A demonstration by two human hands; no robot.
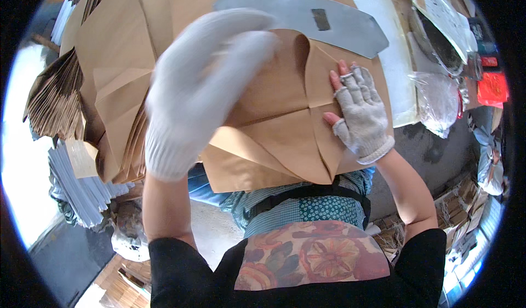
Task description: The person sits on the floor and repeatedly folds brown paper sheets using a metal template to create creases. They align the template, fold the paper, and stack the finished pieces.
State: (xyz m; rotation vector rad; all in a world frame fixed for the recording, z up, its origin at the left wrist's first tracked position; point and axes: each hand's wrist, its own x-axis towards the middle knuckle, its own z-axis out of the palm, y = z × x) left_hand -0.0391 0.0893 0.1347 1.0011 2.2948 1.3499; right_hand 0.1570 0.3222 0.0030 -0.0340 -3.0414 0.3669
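Note:
A brown paper bag piece (268, 123) lies before me, with crossing creases and flaps bulging up in curved folds. My right hand (361, 108), in a knit glove that leaves some fingertips bare, presses on its right flap with fingers spread. My left hand (203, 83), in a white knit glove, is over the bag's left side and blurred by motion. Its fingers stretch to the right with the thumb apart, and nothing shows between them. Just beyond the bag lies a flat grey metal plate (296, 13) with cut corners and a small dark rectangle on it.
Large brown paper sheets (115, 39) and a fanned stack of folded paper (55, 97) lie at the left. Below them is a pile of pale sheets (79, 184). On the right are a clear plastic bag (435, 102) and a red packet (492, 89).

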